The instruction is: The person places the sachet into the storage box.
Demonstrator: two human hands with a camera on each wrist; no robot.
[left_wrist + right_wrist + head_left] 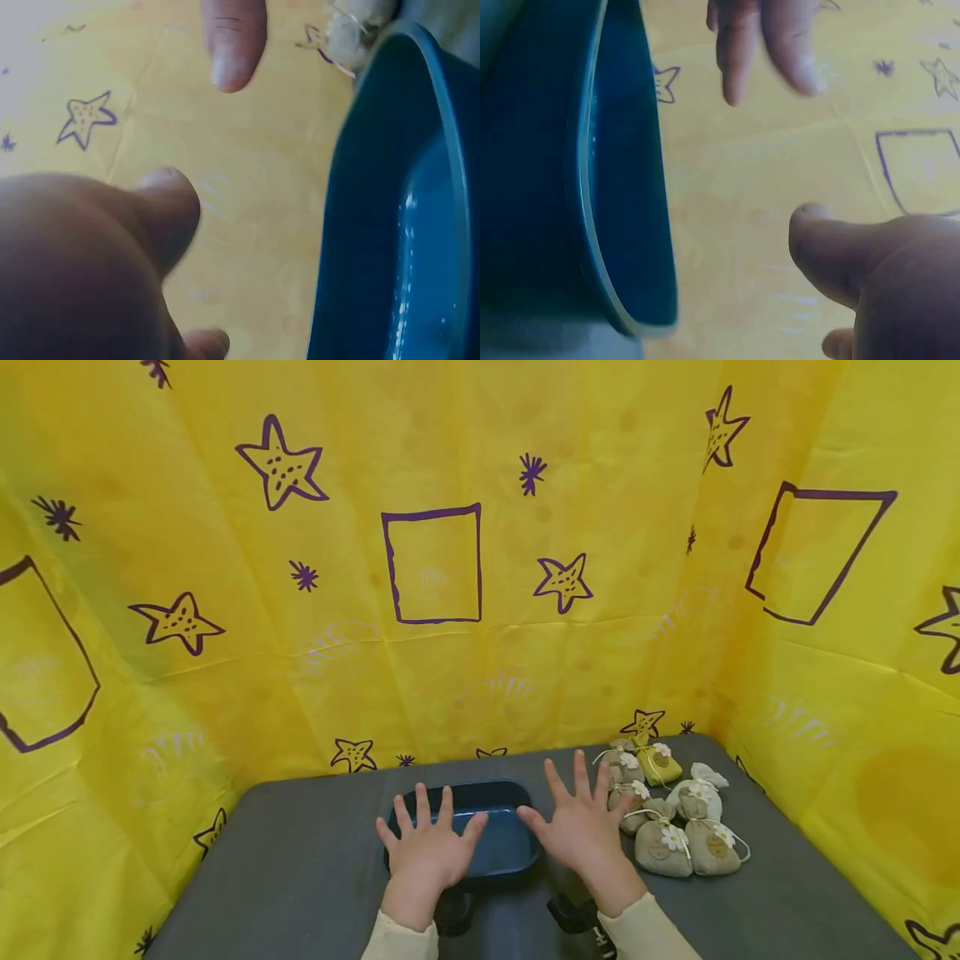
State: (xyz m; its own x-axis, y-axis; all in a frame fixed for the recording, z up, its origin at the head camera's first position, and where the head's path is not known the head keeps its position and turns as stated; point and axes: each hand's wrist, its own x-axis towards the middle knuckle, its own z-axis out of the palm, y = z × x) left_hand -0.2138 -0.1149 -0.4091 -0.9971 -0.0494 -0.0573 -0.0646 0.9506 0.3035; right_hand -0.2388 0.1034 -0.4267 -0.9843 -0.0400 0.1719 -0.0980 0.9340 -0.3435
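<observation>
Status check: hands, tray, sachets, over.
Left hand open, spread above the tray, holding nothing. Right hand open between tray and sachets. Tray looks empty; sachets piled to its right. Nothing in the way.

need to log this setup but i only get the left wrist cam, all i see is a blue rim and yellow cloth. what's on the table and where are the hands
Observer: The blue rim is a dark blue tray on a grey table. The left hand hovers over its near left part, fingers spread, holding nothing.
Operator: and the right hand
Observer: The right hand is spread too, just right of the tray, between it and a pile of small cloth sachets.
Operator: anything in the tray
Observer: Nothing shows in the part of the tray that is visible; the hands cover some of it.
Operator: sachets all the same
Observer: Mostly beige with daisy trims; one at the back is a yellow sachet.
</observation>
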